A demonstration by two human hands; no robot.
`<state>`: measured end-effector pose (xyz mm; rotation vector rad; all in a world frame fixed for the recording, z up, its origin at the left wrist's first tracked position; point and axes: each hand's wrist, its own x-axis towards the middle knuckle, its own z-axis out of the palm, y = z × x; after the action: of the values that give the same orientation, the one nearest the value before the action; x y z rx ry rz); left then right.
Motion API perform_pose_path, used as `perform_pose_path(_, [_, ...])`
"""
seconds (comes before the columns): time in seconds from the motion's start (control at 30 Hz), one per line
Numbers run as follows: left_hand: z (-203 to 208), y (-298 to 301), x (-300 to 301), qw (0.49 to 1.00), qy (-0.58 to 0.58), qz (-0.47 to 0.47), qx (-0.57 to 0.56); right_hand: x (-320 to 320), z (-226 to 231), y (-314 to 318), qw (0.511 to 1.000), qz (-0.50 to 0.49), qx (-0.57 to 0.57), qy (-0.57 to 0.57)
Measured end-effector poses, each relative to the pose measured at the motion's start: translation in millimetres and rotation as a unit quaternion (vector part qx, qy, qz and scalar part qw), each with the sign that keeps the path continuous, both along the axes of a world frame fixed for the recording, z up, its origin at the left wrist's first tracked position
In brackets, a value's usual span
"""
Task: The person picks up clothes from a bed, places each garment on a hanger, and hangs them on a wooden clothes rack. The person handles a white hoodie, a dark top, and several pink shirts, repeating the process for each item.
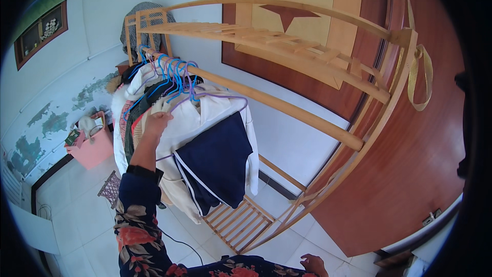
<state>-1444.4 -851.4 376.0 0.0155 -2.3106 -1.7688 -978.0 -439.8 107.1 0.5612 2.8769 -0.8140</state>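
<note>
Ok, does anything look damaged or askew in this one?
Yes. The left wall has ragged grey-green patches around the pink bin, as if paint had flaked off. The navy garment also hangs slanted, its upper edge lower at the left, though the wide lens may exaggerate that.

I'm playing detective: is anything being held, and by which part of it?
The left hand is at the shoulder of a hanging white top, but whether it pinches the cloth cannot be told. Nothing shows in the right hand.
</note>
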Motion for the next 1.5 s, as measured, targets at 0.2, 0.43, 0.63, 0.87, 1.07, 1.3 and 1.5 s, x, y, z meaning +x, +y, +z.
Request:
perform_pose_path(0.2, [-35.3, -2.2, -3.4, 0.97, 0.196, 0.004, -0.146, 1.0, -4.6, 1.8, 0.999, 0.003, -0.03, -0.025])
perform_pose_path(0.43, [-48.2, -6.8, -9.5, 0.971, 0.11, 0.075, -0.197, 21.4, -46.8, 27.5, 1.0, -0.01, -0.008, 0.009])
perform_pose_path(0.63, [-35.7, 59.5, 64.9, 0.895, 0.324, 0.244, -0.186, 88.5, -67.8, 52.2, 0.986, -0.118, -0.112, -0.047])
perform_pose_path(0.87, [-65.5, 249.0, 301.7, 0.82, 0.487, -0.258, -0.155, 188.0, -22.4, 74.3, 0.971, -0.208, -0.03, -0.111])
perform_pose_path(1.07, [-141.4, 377.2, 455.6, 0.558, 0.296, -0.739, -0.236, 327.9, -12.4, 69.7, 0.921, -0.378, -0.027, -0.091])
perform_pose_path(1.3, [-179.5, 470.7, 519.0, 0.421, 0.253, -0.797, -0.351, 464.0, -13.5, 1.6, 0.784, -0.604, -0.069, -0.127])
perform_pose_path(1.5, [-179.1, 552.1, 608.7, 0.283, 0.264, -0.829, -0.404, 492.6, -30.9, -30.1, 0.713, -0.674, -0.163, -0.104])
